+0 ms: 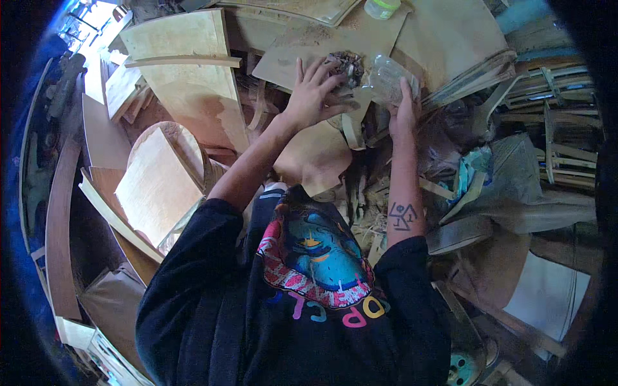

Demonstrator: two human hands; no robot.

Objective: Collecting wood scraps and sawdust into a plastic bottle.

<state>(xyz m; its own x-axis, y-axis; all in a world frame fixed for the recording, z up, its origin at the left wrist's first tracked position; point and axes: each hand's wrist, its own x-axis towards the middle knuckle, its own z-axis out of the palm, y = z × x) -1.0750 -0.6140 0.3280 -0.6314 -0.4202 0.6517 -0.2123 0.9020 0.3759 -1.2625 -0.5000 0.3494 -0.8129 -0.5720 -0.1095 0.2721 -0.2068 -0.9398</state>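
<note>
My left hand (315,92) is open, fingers spread, at the near left side of a small heap of dark and shiny little pieces (348,66). The pieces look like screws or nails, but they are too small to tell. The heap lies on a thin wooden board (293,61). To the right of it, my right hand (404,109) is closed around a clear plastic container (388,74). The container is tilted, its left end close to the heap. Most of the right-hand fingers are hidden behind it.
A small tub with a green label (381,8) stands at the far edge. Pale plywood panels (187,83) lean on the left, with a cut board (158,183) nearer. Stacked curved wooden strips (553,122) and a teal cloth (473,168) are on the right.
</note>
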